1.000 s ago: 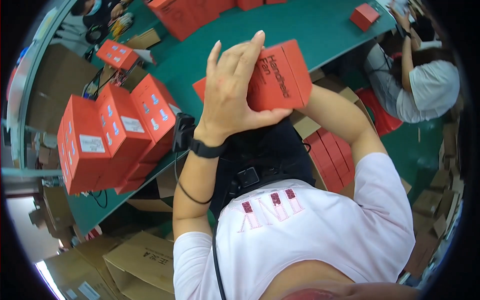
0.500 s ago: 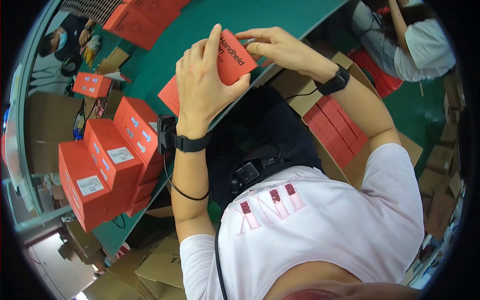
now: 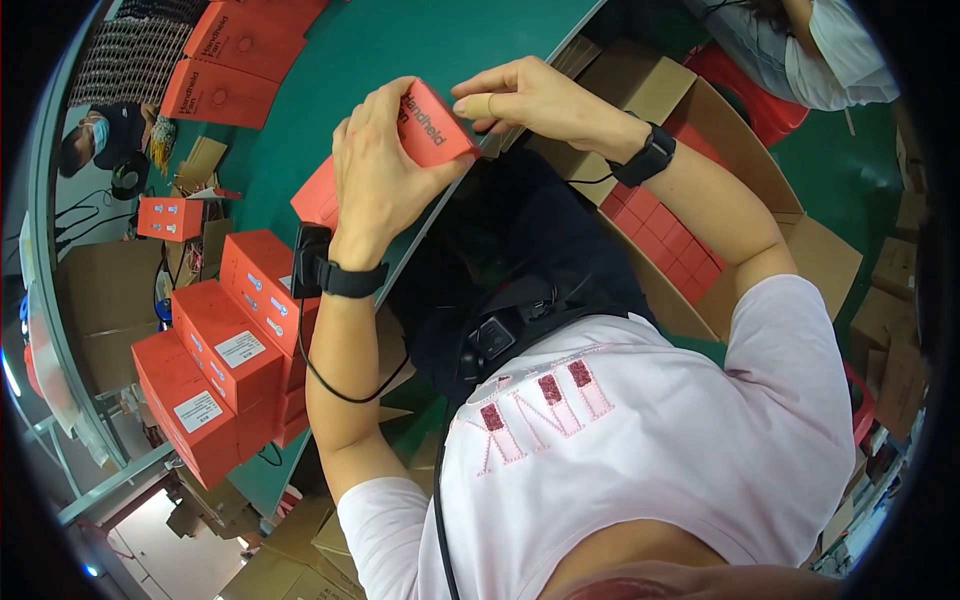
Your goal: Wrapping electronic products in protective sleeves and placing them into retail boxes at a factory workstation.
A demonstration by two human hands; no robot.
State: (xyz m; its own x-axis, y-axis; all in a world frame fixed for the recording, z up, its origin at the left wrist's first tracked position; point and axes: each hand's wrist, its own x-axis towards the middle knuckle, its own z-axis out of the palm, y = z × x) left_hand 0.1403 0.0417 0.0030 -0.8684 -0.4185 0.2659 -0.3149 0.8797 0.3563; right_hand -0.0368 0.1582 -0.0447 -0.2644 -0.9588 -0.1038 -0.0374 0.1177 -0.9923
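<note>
My left hand (image 3: 378, 180) is wrapped over a red retail carton (image 3: 428, 128) with dark lettering, a handheld fan box by its look. The carton is tilted above the green table's near edge, and my palm hides its middle. Just right of the carton's end is my right hand (image 3: 535, 100), with thumb and fingers drawn together. A ring shows on one finger. Whatever the fingertips may hold is too small or hidden to make out.
Stacked red cartons (image 3: 235, 345) stand at the left end of the green table (image 3: 400, 35); more red cartons (image 3: 225, 90) stand at the far left. By my right forearm, an open cardboard box (image 3: 790, 190) holds rows of red cartons. A co-worker (image 3: 835, 60) sits at upper right.
The carton and both hands have shifted left and slightly down in the view. My right fingers, earlier at the carton's end, now show drawn closer together beside it.
</note>
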